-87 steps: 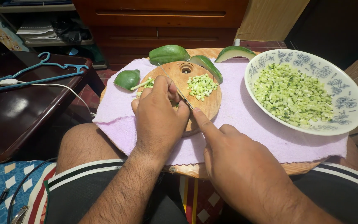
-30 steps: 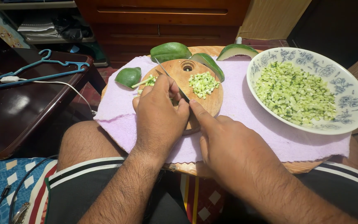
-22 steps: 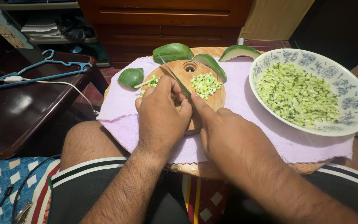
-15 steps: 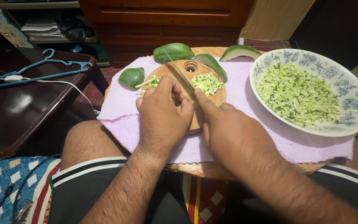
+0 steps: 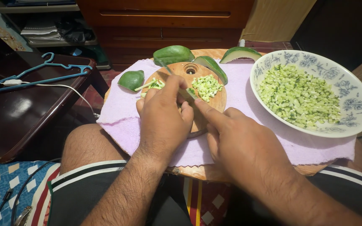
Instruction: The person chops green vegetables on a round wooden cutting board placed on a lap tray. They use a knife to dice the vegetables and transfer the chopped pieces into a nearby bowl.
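On the round wooden board (image 5: 208, 106), the left hand (image 5: 162, 119) presses curled fingers onto green strips (image 5: 152, 85), mostly hidden, while the right hand (image 5: 241, 146) grips a knife (image 5: 188, 93), forefinger along its spine. Dicing looks midway; each cut needs the left fingertips tucked clear of the blade.

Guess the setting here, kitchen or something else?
Probably a room in a home, not a kitchen counter. The round chopping board sits on a lilac towel over a tray on the person's lap. A dark side table carries a blue clothes hanger, with wooden drawers behind.
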